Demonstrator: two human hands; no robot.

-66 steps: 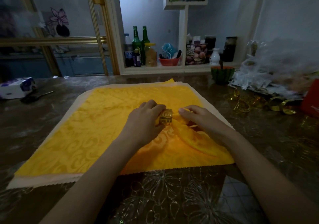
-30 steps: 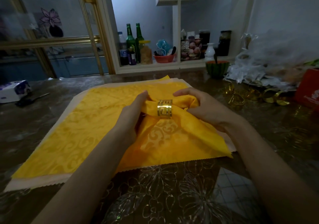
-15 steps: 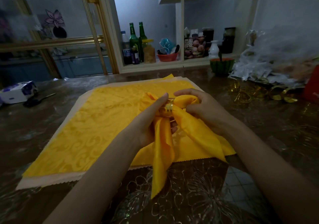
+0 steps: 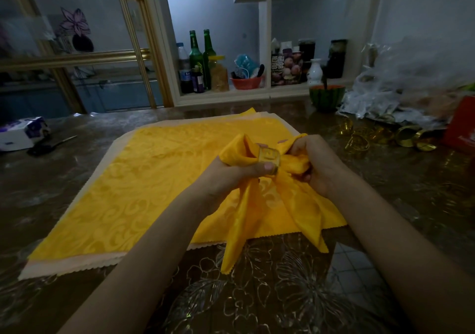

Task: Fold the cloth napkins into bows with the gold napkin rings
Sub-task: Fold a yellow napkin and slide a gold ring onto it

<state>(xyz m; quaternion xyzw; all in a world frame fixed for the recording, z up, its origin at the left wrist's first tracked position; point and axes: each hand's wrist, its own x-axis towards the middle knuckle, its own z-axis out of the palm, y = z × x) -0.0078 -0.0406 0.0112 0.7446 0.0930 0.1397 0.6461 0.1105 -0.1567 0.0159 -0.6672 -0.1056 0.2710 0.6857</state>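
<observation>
A yellow patterned napkin (image 4: pixel 259 205) is lifted off the table, threaded through a gold napkin ring (image 4: pixel 268 157). My left hand (image 4: pixel 231 177) grips the ring and the cloth's left loop, thumb on the ring's lower edge. My right hand (image 4: pixel 318 164) clutches the bunched right loop beside the ring. Two pointed tails hang down toward the table's front edge. Beneath lies a flat stack of yellow napkins (image 4: pixel 154 179) on beige cloth (image 4: pixel 72 267).
Several loose gold rings (image 4: pixel 380 138) lie at the right by crumpled plastic wrap (image 4: pixel 385 97) and a red box (image 4: pixel 460 128). A watermelon-patterned bowl (image 4: pixel 326 97) stands at the back. A tissue pack (image 4: pixel 20 133) and scissors (image 4: pixel 48 146) are far left. Bottles fill the shelf behind.
The ringed napkin has been picked up from the stack. Both hands hold it higher now, the loops are pulled out to either side of the ring, and the tails hang lower.
</observation>
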